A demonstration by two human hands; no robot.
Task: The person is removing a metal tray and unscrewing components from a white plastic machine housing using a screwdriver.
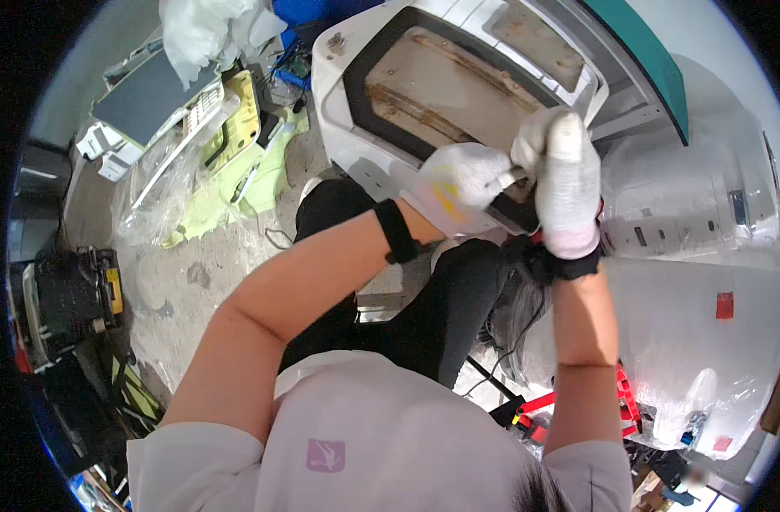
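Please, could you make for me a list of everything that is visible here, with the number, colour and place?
casing: 1, white, top centre
stained recesses: 2, beige-brown, in the casing's top
dark part: 1, dark, between the gloves, partly hidden
side panel: 1, teal, top right
plastic bag: 1, white, top left
flat panel: 1, dark grey, upper left
moulded part: 1, yellow, right of the flat panel
wrapped items: number unclear, whitish, right side
patches: 2, red, on the wrapping
edge clutter: too small to count
shirt: 1, white, lower centre
trousers: 1 pair, black, centre
left grip: 1, white-gloved, near the casing
right grip: 1, white-gloved, beside the dark part
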